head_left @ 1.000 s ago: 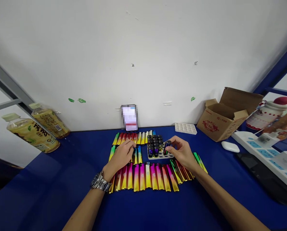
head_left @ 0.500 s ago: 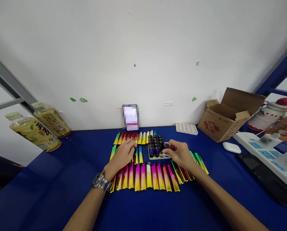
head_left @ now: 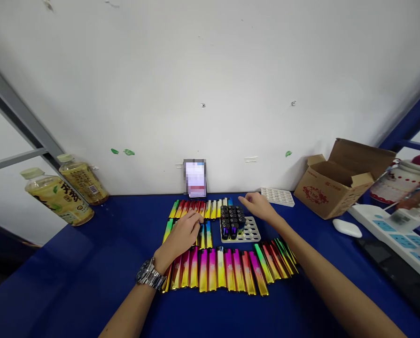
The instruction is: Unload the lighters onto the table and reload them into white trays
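Note:
Rows of shiny rainbow-coloured lighters [head_left: 227, 271] lie flat on the blue table [head_left: 90, 281]. A white slotted tray [head_left: 250, 231] behind the front row holds several lighters standing upright [head_left: 232, 218] with black tops. My left hand [head_left: 182, 233], with a metal watch on the wrist, rests curled on the lighters of the middle row; whether it grips one is hidden. My right hand [head_left: 258, 207] hovers past the tray's far right corner, fingers loosely extended, holding nothing that shows.
A second empty white tray [head_left: 277, 196] and an open cardboard box [head_left: 340, 180] stand at the back right. A blurred phone [head_left: 195, 178] leans on the wall. Two tea bottles [head_left: 71, 192] lie at left. A white mouse [head_left: 347, 227] and power strip [head_left: 389, 230] sit at right.
My right hand set a lighter upright into the tray, let go, and moved back toward the wall. The left hand stayed on the lighters. The camera tilted slightly.

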A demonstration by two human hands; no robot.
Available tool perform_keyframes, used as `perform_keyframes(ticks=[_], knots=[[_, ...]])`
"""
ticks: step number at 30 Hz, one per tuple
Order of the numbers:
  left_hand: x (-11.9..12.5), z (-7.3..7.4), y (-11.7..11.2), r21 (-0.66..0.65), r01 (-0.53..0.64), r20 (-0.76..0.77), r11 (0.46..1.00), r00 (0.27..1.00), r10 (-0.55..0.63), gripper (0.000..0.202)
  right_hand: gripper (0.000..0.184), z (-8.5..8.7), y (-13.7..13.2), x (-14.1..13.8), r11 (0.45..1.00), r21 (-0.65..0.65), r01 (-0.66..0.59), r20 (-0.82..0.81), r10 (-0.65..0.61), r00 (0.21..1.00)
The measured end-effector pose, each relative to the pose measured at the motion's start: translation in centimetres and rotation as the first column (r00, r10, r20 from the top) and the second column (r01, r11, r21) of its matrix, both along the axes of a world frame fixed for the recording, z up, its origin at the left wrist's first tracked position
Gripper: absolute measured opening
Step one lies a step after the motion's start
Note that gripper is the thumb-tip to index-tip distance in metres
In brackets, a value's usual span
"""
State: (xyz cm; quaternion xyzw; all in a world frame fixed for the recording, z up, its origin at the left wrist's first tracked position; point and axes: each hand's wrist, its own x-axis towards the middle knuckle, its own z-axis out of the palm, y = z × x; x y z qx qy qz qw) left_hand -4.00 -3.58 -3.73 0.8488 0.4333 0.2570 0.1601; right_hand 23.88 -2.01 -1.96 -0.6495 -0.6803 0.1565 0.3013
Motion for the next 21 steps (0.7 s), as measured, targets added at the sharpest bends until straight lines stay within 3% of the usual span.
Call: perform_keyframes(ticks=[4, 7, 15, 21], knots=[[-0.1, -0.1, 0.0, 0.01, -0.001, 0.002, 1.0, 1.0, 0.001, 0.024, 0.041, -0.5, 3.1, -1.9, 0.974, -0.22, 0.05, 0.157, -0.015, 0.988], [-0.1, -0.2, 0.1, 0.008, -0.002, -0.002, 1.0, 1.0, 0.002, 0.024, 0.039, -0.5, 3.8, -2.6, 0.956, -0.282, 0.077, 0.233, -0.009, 0.972], [0.0, 0.0, 0.0, 0.008, -0.005, -0.001, 1.0, 1.0, 0.005, 0.025, 0.023, -0.6, 2.9, -2.6, 0.962, -0.232, 0.146, 0.297, -0.073, 0.952], [0.0, 0.1, -0.1, 0.009, -0.008, -0.006, 1.0, 1.0, 0.008, 0.026, 0.015, -0.1, 2.6, -1.8, 0.968, -0.159, 0.197, 0.211, -0.161, 0.964]])
